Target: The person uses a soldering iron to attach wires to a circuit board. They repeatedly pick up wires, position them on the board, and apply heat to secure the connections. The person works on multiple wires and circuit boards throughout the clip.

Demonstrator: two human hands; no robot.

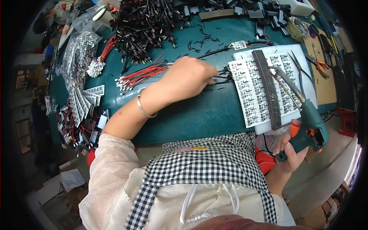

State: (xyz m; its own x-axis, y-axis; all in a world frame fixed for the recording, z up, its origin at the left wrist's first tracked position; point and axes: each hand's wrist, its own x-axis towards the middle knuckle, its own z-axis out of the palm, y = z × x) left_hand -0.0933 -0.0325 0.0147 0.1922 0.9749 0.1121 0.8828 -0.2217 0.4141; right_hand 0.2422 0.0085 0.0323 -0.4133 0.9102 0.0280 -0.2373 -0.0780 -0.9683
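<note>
My left hand [189,76] reaches across the mat with its fingers pinched together at a black cable [222,78], whose end meets the near-left edge of a white circuit board panel [245,99]. The exact grip is partly hidden behind the fingers. In my right hand [293,153] is a green soldering gun [312,122] with an orange trigger, its long metal tip [285,82] angled over the panel. A dark flat bar [266,90] lies across the panel, which rests on a white foam slab [306,76].
Red and white wires [142,76] lie beyond my left forearm, near a heap of black cables [145,27]. Fanned board strips [80,103] sit at the left. Tweezers [299,69] lie on the foam, with orange-handled pliers [320,67] on a brown board [326,92].
</note>
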